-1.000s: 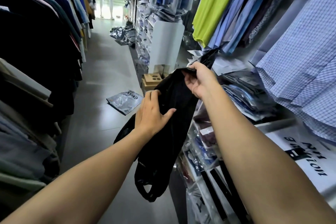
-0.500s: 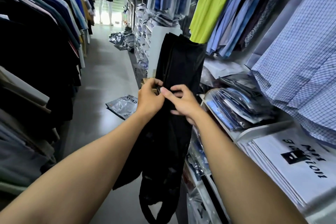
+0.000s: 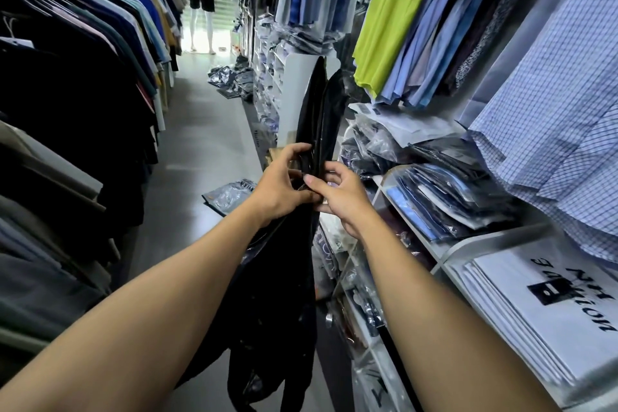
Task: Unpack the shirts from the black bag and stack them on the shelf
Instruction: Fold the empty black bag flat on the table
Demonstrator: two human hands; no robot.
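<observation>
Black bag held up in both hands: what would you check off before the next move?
1. Left hand grips the black bag: ok.
2. Right hand pinches the bag's edge: ok.
3. Bag emptied of shirts: cannot tell; it looks flat.
4. Packaged shirts lie on the shelf: ok.
5. Aisle floor free underfoot: not ok; a shirt packet lies there.

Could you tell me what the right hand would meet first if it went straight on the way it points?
The right hand points forward-left, so probably the black bag it pinches, then the left hand beyond; depth is unclear.
</observation>
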